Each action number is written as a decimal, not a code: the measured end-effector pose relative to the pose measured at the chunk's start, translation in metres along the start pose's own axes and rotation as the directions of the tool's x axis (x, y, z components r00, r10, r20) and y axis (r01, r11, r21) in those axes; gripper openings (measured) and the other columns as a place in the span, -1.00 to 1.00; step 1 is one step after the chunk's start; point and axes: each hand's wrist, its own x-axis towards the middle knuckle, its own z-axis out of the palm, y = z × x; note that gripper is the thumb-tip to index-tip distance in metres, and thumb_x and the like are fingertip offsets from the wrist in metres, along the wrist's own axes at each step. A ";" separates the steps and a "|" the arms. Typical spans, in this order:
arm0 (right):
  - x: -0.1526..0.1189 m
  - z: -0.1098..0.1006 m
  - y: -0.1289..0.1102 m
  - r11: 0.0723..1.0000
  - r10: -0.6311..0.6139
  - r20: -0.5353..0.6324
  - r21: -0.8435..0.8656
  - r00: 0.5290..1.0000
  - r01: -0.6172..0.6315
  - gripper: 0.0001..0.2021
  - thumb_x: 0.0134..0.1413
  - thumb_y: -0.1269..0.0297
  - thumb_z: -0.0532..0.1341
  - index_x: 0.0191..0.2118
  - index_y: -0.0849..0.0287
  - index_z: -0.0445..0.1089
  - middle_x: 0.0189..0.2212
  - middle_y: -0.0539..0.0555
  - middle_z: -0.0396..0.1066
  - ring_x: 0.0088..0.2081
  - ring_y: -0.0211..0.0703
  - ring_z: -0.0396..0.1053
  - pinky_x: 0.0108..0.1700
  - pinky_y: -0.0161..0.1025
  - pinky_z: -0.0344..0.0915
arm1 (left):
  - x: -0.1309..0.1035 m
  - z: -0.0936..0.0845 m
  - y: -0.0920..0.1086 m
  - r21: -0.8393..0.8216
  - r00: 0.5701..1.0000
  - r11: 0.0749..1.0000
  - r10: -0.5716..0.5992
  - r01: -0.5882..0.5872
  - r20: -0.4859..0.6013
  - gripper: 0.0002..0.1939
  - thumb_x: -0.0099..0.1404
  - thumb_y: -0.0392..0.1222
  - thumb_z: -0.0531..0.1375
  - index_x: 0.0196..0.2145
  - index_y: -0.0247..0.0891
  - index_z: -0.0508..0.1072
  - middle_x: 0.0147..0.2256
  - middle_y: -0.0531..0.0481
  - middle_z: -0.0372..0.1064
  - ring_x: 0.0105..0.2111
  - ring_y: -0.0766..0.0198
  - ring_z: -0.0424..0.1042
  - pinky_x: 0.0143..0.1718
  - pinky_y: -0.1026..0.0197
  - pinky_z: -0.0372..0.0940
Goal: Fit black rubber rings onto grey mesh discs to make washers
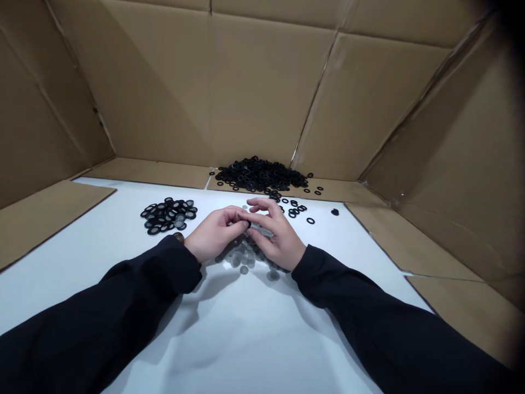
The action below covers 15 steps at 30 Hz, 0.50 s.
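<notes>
My left hand [215, 232] and my right hand [281, 235] meet over the middle of the white table. Between their fingertips is a small black ring [248, 224], mostly hidden; whether a disc sits inside it I cannot tell. The left thumb and fingers pinch it, and the right thumb and index finger close on its other side, with the other right fingers raised. Under and just in front of my hands lie thin grey translucent discs [244, 270], partly covered by them. To the left is a pile of black rings with grey discs inside [168, 214].
A large heap of black rings [260, 174] lies on cardboard by the back wall. Loose black rings [310, 221] are scattered right of my hands, with a small dark clump [334, 212] farther right. Cardboard walls [262, 87] enclose the white table [246, 339] at the back and sides.
</notes>
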 end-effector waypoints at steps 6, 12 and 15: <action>0.002 0.003 -0.006 0.994 0.089 -0.089 -0.048 0.992 -0.094 -0.66 0.04 0.35 0.30 -0.04 0.09 0.31 0.04 0.20 0.24 0.09 0.00 0.26 0.04 0.02 0.37 | 0.001 0.001 0.002 0.008 1.000 1.000 0.006 -0.006 0.009 -0.81 0.26 -0.15 0.17 -0.48 -0.25 0.38 -0.33 -0.03 0.36 -0.33 0.27 0.37 -0.25 0.21 0.30; 0.000 -0.001 0.000 0.996 -0.011 -0.092 -0.084 0.996 0.004 -0.72 0.12 0.41 0.23 -0.04 0.06 0.38 0.04 0.18 0.20 0.03 -0.06 0.29 0.08 0.02 0.35 | 0.000 0.000 0.000 -0.031 0.999 0.999 -0.010 0.012 0.045 -0.84 0.28 -0.13 0.16 -0.36 -0.25 0.46 -0.23 -0.08 0.40 -0.22 0.20 0.40 -0.14 0.15 0.31; -0.001 -0.001 0.001 0.998 -0.023 -0.075 -0.065 0.997 0.018 -0.67 0.13 0.42 0.22 0.02 0.04 0.38 0.05 0.18 0.19 0.03 -0.05 0.28 0.08 0.03 0.34 | 0.000 0.001 0.001 -0.074 0.998 0.996 -0.044 0.048 0.055 -0.85 0.28 -0.13 0.16 -0.32 -0.25 0.45 -0.29 -0.04 0.39 -0.24 0.21 0.41 -0.14 0.16 0.30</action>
